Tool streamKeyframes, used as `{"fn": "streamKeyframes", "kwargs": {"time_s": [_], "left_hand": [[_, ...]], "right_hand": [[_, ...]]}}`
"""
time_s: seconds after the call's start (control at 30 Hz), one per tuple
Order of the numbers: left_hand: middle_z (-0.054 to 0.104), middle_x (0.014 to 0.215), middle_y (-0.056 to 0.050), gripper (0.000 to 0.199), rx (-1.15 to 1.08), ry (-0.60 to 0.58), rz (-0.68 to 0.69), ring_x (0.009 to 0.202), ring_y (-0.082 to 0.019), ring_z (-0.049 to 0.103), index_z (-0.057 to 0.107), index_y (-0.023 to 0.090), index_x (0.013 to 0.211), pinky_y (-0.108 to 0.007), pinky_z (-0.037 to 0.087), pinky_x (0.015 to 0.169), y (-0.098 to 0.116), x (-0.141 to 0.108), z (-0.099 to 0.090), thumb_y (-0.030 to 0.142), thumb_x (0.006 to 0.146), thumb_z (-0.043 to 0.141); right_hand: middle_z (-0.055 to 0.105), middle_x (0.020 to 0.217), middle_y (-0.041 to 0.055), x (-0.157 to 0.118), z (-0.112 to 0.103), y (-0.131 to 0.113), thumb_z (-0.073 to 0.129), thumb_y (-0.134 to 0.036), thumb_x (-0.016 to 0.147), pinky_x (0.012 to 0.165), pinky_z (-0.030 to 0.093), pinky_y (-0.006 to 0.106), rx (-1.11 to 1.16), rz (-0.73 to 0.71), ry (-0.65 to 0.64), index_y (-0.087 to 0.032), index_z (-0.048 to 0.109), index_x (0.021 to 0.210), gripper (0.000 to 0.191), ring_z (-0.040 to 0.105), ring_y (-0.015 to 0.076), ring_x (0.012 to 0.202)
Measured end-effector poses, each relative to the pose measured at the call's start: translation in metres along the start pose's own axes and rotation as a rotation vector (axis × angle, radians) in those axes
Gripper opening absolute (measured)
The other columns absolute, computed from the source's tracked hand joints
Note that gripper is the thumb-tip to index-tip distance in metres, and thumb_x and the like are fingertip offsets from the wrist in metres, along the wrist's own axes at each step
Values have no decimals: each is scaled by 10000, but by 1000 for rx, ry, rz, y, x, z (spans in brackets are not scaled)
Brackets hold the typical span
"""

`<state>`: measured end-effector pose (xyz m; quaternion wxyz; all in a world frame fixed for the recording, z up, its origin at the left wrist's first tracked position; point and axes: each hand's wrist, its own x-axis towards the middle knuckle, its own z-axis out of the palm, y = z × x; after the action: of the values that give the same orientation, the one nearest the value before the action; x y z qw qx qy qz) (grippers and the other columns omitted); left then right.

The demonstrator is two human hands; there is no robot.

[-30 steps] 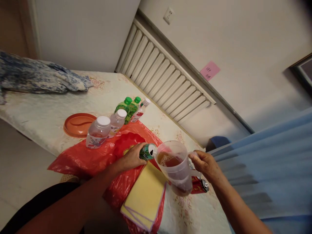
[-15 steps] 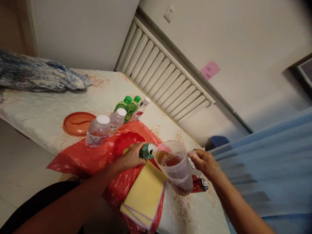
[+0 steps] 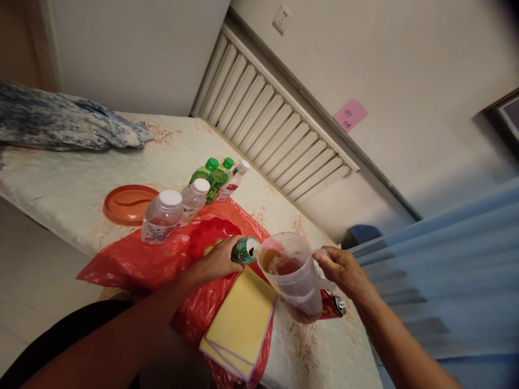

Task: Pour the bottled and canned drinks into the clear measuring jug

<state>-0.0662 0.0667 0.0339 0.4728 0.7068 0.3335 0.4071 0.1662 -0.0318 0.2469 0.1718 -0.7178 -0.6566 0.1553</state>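
My left hand [image 3: 221,258] is closed around a green drink can [image 3: 242,251], tipped so that its opening faces the rim of a clear plastic pitcher [image 3: 298,292]. Pale liquid runs from the can into the pitcher. Brownish liquid with some foam [image 3: 279,265] shows inside. My right hand [image 3: 340,269] grips the pitcher by its handle, and the pitcher leans toward the can. Behind the pitcher, partly hidden, a red can [image 3: 331,305] is near the right hand. Folded yellow cloths [image 3: 241,324] lie below the green can.
Red plastic bags [image 3: 133,265] are spread on the table [image 3: 174,162]. Two white-capped bottles [image 3: 162,219], green-capped bottles [image 3: 205,173] and a small white-capped bottle [image 3: 233,181] stand further back. Beside them is an orange lid [image 3: 127,202]. A radiator [image 3: 275,116] runs along the wall.
Liquid keeps flowing from the green can into the pitcher. Both hands hold nearly the same positions, and the view has shifted very slightly.
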Motion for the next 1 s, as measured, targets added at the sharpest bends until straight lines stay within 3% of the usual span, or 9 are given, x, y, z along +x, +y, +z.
{"fn": "streamKeyframes", "kwargs": {"time_s": [0.7, 1.0], "left_hand": [[658, 1199, -54, 676, 9, 8, -14, 1102, -271, 605, 565, 239, 1249, -372, 479, 946, -2, 0, 1, 153, 596, 716], [658, 1178, -57, 666, 35, 10, -5, 1086, -280, 607, 561, 244, 1251, -368, 478, 923, -3, -1, 1, 193, 605, 716]], "right_hand": [[421, 508, -29, 1, 1, -8, 552, -725, 756, 450, 300, 234, -10, 2, -8, -191, 497, 553, 574, 366, 104, 497], [406, 520, -37, 2, 0, -4, 561, -680, 773, 469, 290, 238, -25, 7, -15, -191, 492, 563, 536, 353, 102, 506]]}}
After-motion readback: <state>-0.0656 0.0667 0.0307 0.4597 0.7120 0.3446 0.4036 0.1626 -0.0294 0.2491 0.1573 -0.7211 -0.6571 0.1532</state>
